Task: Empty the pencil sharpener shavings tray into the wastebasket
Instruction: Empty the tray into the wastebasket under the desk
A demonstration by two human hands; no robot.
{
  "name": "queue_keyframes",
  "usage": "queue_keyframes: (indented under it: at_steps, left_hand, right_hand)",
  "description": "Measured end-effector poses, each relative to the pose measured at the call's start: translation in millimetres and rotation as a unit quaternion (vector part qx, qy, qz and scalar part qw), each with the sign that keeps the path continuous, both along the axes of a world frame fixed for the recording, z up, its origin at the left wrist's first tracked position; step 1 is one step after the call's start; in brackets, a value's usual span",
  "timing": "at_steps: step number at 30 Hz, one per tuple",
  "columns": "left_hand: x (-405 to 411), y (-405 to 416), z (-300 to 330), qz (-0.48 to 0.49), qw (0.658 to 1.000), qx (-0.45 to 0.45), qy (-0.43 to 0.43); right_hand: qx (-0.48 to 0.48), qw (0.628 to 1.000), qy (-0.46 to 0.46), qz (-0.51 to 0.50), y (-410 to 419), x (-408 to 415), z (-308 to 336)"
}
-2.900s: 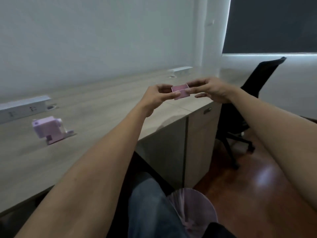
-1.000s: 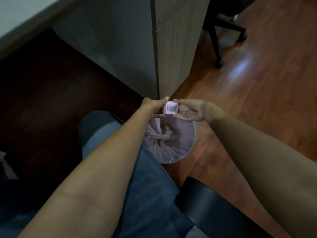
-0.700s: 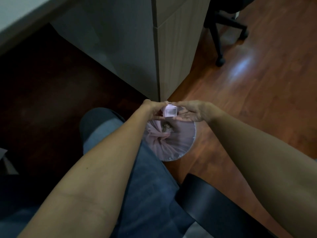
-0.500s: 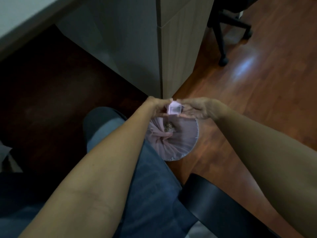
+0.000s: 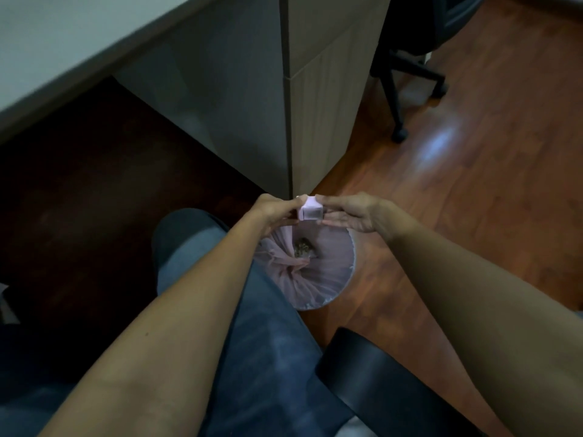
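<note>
The small pink shavings tray [image 5: 310, 211] is held between both hands above the far rim of the wastebasket [image 5: 342, 279]. My left hand [image 5: 276, 209] pinches its left side and my right hand [image 5: 350, 211] grips its right side. The tray is tipped, with its opening facing me. The round wastebasket stands on the floor lined with a pink bag, and a small heap of brown shavings [image 5: 303, 247] lies inside it. The sharpener itself is out of view.
A grey desk cabinet [image 5: 318, 99] stands just beyond the basket, its corner close to my hands. The desk edge [image 5: 79, 58] runs across the upper left. An office chair base [image 5: 407, 77] sits at the upper right on the wood floor. My knee [image 5: 189, 241] and a black armrest [image 5: 388, 380] are near.
Since 2.9 s ago both hands carried the tray from desk height down over the wastebasket. Over the last second the tray has been tipped and turned slightly between my fingers.
</note>
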State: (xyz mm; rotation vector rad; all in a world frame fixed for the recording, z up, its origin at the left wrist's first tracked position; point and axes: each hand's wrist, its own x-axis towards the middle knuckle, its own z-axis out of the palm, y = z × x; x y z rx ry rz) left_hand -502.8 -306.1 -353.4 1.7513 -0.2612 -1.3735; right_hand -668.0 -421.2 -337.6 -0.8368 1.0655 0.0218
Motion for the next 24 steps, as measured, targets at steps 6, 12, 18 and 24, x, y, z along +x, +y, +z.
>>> queue_keyframes:
  at_steps: [6,12,18,24]
  left_hand:
    - [4,12,26,-0.041,0.996,-0.076,-0.004]
    - [14,16,77,-0.111,0.982,-0.138,-0.062]
    - [21,15,148,-0.14,0.956,-0.201,-0.159]
    - [20,10,225,-0.135,0.926,-0.269,-0.226]
  right_hand:
    - [-0.037,0.997,-0.062,0.002,4,-9,23]
    - [-0.117,0.984,-0.133,0.023,4,-11,74]
    - [-0.19,0.964,-0.178,0.049,-1,-6,133]
    - [-0.239,0.941,-0.232,0.052,-15,-2,209]
